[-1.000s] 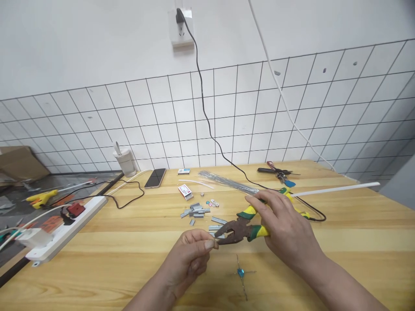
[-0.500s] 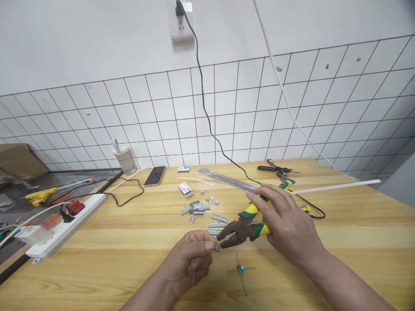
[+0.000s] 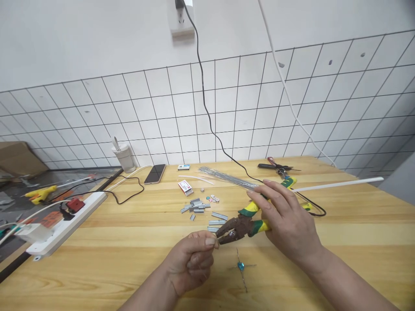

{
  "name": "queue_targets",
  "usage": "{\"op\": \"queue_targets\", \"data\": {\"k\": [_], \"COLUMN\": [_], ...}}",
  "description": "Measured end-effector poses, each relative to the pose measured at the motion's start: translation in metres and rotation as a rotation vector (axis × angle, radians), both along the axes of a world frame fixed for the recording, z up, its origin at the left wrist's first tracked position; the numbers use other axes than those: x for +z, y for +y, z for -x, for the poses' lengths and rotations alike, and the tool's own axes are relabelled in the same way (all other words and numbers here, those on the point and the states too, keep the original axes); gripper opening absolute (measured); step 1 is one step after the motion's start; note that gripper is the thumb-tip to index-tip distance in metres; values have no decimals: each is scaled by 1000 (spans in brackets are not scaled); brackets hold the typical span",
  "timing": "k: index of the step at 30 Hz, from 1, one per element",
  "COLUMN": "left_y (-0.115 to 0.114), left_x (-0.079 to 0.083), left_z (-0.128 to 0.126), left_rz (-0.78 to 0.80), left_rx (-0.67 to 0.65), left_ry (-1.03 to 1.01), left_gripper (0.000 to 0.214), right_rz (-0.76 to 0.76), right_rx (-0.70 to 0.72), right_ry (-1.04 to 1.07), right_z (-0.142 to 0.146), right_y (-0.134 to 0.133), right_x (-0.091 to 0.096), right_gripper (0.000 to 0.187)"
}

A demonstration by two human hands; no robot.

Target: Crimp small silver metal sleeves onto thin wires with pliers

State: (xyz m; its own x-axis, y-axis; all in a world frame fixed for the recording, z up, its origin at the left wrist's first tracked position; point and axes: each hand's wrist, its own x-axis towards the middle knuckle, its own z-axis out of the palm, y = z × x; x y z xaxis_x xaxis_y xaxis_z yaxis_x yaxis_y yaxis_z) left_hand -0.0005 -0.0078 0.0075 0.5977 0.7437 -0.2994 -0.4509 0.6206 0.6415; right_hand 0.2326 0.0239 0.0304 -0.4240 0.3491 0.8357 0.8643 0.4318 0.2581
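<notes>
My right hand (image 3: 290, 220) is wrapped around the yellow-and-green handles of pliers (image 3: 238, 227). The rusty brown jaws point left and reach the fingertips of my left hand (image 3: 196, 261). Those fingertips are pinched on a thin wire (image 3: 203, 273), of which only a faint strand shows below them. Whether the jaws grip the wire is too small to tell. A small shiny spot (image 3: 232, 233) shows between the jaws. Below the pliers, a cross of twisted wire with a blue gem (image 3: 240, 266) at its centre lies on the wooden table (image 3: 292, 289).
Staple strips (image 3: 196, 206) lie beyond my left hand, near a small staple box (image 3: 185, 187). Behind are a bundle of metal wires (image 3: 227, 177) and a phone (image 3: 155, 174). A power strip (image 3: 69, 222) sits left; other pliers (image 3: 275, 166) and a white stick (image 3: 340, 184) lie right.
The pliers' jaws have tilted slightly upward at my left fingertips, and a shiny spot now shows between them. The wire strand below my left hand has shifted and looks fainter.
</notes>
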Motion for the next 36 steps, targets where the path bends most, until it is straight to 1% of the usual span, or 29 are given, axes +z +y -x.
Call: {"op": "queue_targets", "data": {"k": [4,10,13,17,22,24,26,29,32,33,34,35,36], "left_y": [0,-1,-2,-3,-5,-5,-6,-7,-8,-7,-6,-5,-4], "left_x": [0,0,0,5,14,16,18,21,24,25,24,24,22], "left_z": [0,0,-1,-2,-5,-6,-5,-3,-2,-2,-2,-2,-1], "left_rz": [-3,-35,-35,-90,-239,-315,-432,-656,-906,-962,-971,-928,-839], "left_rx": [-7,-46,-35,19,138,203,275,345,388,395,394,384,367], "left_ry": [16,56,82,150,290,397,538,722,868,895,896,868,818], "left_gripper": [13,18,15,12,19,21,22,23,22,22,21,21,20], "right_rz": [13,58,67,97,161,181,212,330,571,661,740,792,811], "right_rx": [4,48,46,30,12,-6,-22,-52,-120,-141,-154,-158,-155], "right_ry": [-10,-32,-50,-69,-63,-55,-49,-33,-26,-29,-31,-31,-25], "right_z": [0,-2,-3,-4,-3,-3,-3,-3,-1,0,0,0,-1], "right_y": [0,4,4,3,0,0,-1,-5,-10,-12,-13,-13,-13], "right_x": [1,0,0,2,6,5,3,0,-1,-1,-1,-1,-1], "right_gripper": [56,58,57,54,49,48,48,47,48,48,48,48,49]}}
